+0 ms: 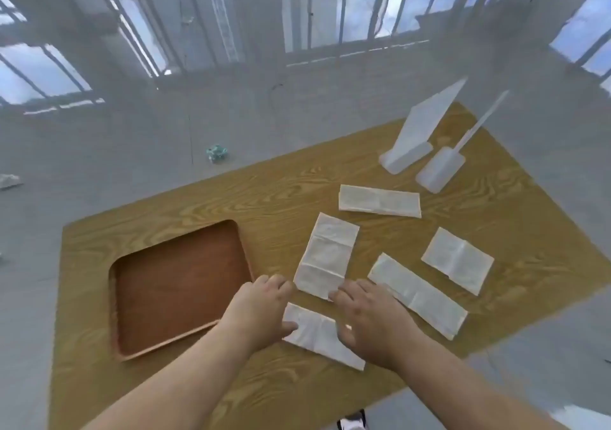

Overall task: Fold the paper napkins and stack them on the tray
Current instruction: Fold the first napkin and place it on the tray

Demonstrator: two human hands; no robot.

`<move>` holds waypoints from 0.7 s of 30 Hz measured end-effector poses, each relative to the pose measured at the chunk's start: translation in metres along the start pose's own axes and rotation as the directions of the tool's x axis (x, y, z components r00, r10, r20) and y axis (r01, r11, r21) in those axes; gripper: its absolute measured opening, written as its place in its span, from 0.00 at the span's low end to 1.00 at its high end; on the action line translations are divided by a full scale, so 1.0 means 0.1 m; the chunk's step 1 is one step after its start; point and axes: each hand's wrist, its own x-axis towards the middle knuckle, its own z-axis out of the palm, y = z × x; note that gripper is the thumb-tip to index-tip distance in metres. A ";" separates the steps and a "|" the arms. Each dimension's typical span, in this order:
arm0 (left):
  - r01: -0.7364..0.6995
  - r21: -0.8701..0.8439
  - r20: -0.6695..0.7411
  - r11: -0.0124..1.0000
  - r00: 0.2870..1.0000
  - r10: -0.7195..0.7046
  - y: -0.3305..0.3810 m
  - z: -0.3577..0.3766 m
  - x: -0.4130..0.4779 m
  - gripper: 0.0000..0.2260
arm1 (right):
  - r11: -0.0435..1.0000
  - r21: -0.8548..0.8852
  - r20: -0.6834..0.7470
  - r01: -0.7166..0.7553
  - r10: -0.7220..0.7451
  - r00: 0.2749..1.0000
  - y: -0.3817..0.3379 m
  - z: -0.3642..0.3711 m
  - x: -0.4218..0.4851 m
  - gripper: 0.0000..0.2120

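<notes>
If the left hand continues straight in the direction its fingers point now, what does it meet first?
Probably the upright-lying white paper napkin in the middle: the left hand points up and right, its fingertips just short of that napkin's near corner. The hand's height above the wooden table is unclear.

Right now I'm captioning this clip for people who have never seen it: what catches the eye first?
Five white paper napkins lie scattered over the right half of the light wooden table. Both bare hands reach over the nearest napkin at the front, the right hand beside the left. To their left sits an empty reddish-brown square wooden tray.
</notes>
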 end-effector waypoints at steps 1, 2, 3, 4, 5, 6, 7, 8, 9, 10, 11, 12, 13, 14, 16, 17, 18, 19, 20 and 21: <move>-0.006 -0.019 0.039 1.000 0.999 0.007 0.01 0.08 0.01 0.30 | 0.999 -0.005 0.056 0.043 -0.042 0.998 -0.02 0.11 -0.04 0.21; -0.010 -0.037 0.046 0.999 0.999 0.012 0.01 0.15 0.03 0.31 | 0.996 0.010 0.074 0.094 -0.095 0.993 -0.03 0.23 -0.07 0.20; -0.014 -0.037 0.055 0.999 0.998 0.016 0.01 0.23 0.03 0.32 | 0.991 0.013 0.097 0.135 -0.135 0.986 -0.05 0.35 -0.13 0.19; -0.015 -0.041 0.057 0.999 0.998 0.017 0.00 0.29 0.03 0.33 | 0.987 0.017 0.134 0.159 -0.160 0.978 -0.07 0.46 -0.19 0.18; -0.015 -0.039 0.060 0.999 0.998 0.018 0.00 0.34 0.05 0.33 | 0.985 0.028 0.140 0.168 -0.170 0.975 -0.07 0.55 -0.23 0.17; -0.022 -0.034 0.057 0.999 0.998 0.024 0.00 0.39 0.07 0.33 | 0.985 0.038 0.137 0.168 -0.171 0.976 -0.07 0.62 -0.26 0.16; -0.023 -0.025 0.048 0.999 0.999 0.024 0.00 0.42 0.09 0.33 | 0.985 0.052 0.126 0.163 -0.168 0.978 -0.06 0.67 -0.27 0.16; -0.025 -0.018 0.033 1.000 0.999 0.026 -0.01 0.44 0.12 0.33 | 0.987 0.056 0.118 0.151 -0.156 0.981 -0.04 0.69 -0.28 0.16; -0.021 -0.015 0.035 1.000 0.999 0.022 -0.01 0.45 0.14 0.32 | 0.987 0.064 0.107 0.148 -0.154 0.982 -0.03 0.72 -0.29 0.17; -0.018 -0.015 0.046 1.000 0.999 0.019 -0.01 0.45 0.15 0.31 | 0.986 0.071 0.090 0.152 -0.158 0.983 -0.02 0.74 -0.30 0.18; -0.009 -0.013 0.058 1.000 0.998 0.010 0.00 0.44 0.16 0.29 | 0.986 0.082 0.072 0.146 -0.152 0.986 -0.02 0.75 -0.30 0.19; -0.002 -0.012 0.073 1.000 0.997 0.003 0.01 0.43 0.17 0.27 | 0.985 0.091 0.056 0.144 -0.150 0.987 -0.01 0.75 -0.30 0.20; 0.013 -0.018 0.084 1.000 0.996 -0.011 0.02 0.42 0.17 0.23 | 0.986 0.097 0.047 0.136 -0.141 0.989 -0.01 0.75 -0.30 0.20; 0.034 -0.045 0.089 0.998 0.996 -0.030 0.02 0.42 0.16 0.18 | 0.986 0.098 0.034 0.136 -0.140 0.990 0.00 0.76 -0.30 0.21; 0.121 -0.196 0.100 0.973 0.990 -0.103 0.04 0.40 0.14 0.08 | 0.987 0.103 0.017 0.127 -0.129 0.991 0.00 0.77 -0.30 0.21; 0.181 -0.298 0.122 0.937 0.981 -0.151 0.04 0.40 0.13 0.06 | 0.987 0.108 0.014 0.120 -0.122 0.992 -0.01 0.78 -0.31 0.22; 0.243 -0.394 0.157 0.886 0.968 -0.196 0.04 0.39 0.11 0.07 | 0.987 0.107 0.006 0.116 -0.117 0.993 -0.01 0.78 -0.32 0.22; 0.298 -0.476 0.193 0.827 0.953 -0.232 0.05 0.38 0.10 0.08 | 0.988 0.105 -0.009 0.112 -0.112 0.994 -0.02 0.77 -0.32 0.22; 0.336 -0.537 0.220 0.774 0.941 -0.256 0.04 0.36 0.08 0.10 | 0.989 0.104 -0.020 0.108 -0.107 0.994 -0.02 0.77 -0.32 0.22; 0.355 -0.572 0.229 0.739 0.935 -0.271 0.04 0.35 0.06 0.11 | 0.989 0.102 -0.028 0.105 -0.102 0.994 -0.03 0.75 -0.33 0.22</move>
